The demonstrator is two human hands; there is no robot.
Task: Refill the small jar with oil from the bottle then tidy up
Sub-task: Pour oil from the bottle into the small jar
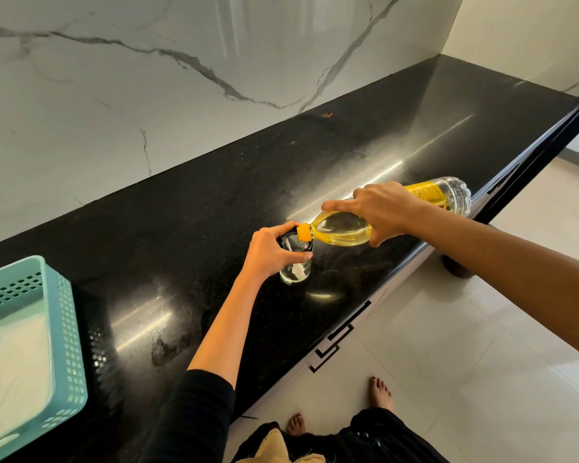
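Note:
A small clear glass jar [295, 271] stands upright on the black counter [188, 228]. My left hand [270, 252] grips it around the rim, fingers curled on both sides. My right hand [380, 212] holds a clear plastic oil bottle [343, 228] with a yellow label, tipped almost flat. Its orange neck [303, 232] sits over the jar's mouth, and a thin stream of pale oil runs into the jar. The oil has pooled in the bottle's lower end near the neck.
A teal perforated plastic basket [64, 329] stands at the left on the counter. A marble wall [147, 78] backs the counter. The counter's front edge runs diagonally, with drawer handles [341, 335] below. My bare feet [380, 392] stand on the tiled floor.

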